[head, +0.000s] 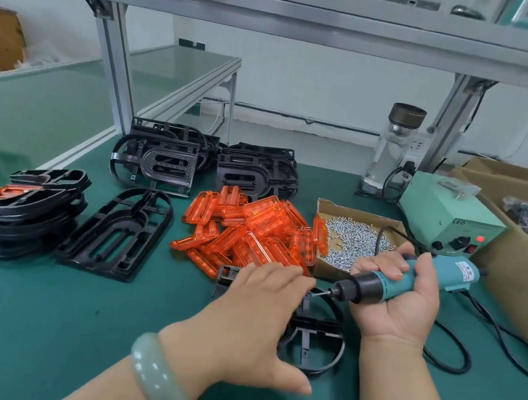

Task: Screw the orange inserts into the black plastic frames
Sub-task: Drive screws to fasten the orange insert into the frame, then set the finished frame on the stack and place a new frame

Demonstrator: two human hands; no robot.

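While the left hand (253,319) lies flat on the frame (319,328), the right hand (400,301) clenches the screwdriver (375,285); the frame seems light, stiff, best held by its rim.

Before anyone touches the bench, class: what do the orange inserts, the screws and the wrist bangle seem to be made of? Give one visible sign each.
The orange inserts: glossy translucent plastic; light shows through them.
The screws: bright silvery metal, probably plated steel; they glint.
The bangle: pale green and polished, perhaps jade or glass; the look leaves it open.
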